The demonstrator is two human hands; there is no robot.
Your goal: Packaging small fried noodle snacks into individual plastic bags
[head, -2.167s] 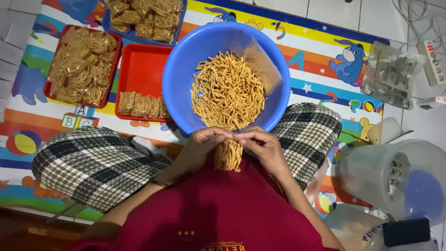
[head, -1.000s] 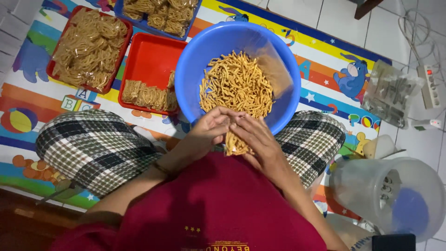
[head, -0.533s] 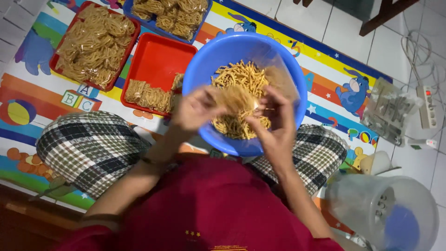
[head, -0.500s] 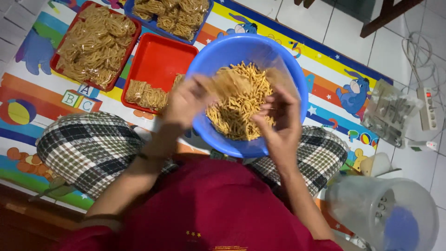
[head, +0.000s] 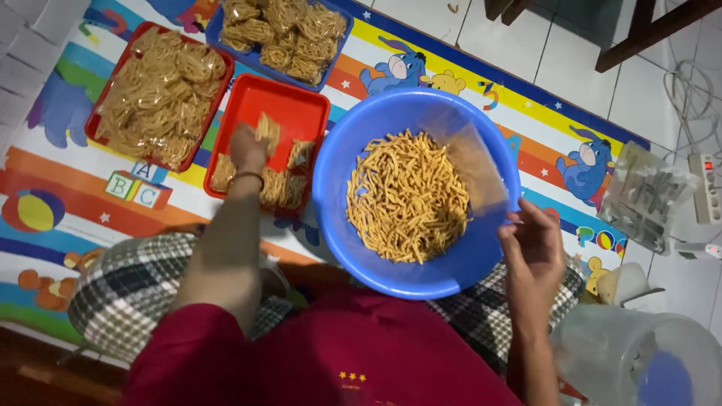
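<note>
Holding a noodle bundle [head: 267,131] pinched over the red tray [head: 301,113], left hand [head: 247,150]; right hand [head: 535,242] loosely open, empty, beside the blue basin [head: 338,225] of loose sticks [head: 406,199].

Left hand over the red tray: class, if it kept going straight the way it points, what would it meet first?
Probably the far rim of the red tray; the left hand, holding a noodle bundle, points up-picture. Beyond lies the blue tray. Height is unclear.

Place: a home floor, likely a living room — used for making snacks.
Floor: white tiles [head: 526,37] under a colourful children's play mat [head: 113,195].
Furniture: dark wooden legs [head: 639,34] — perhaps a chair.
Power: a power strip [head: 707,188] with loose cables.
</note>
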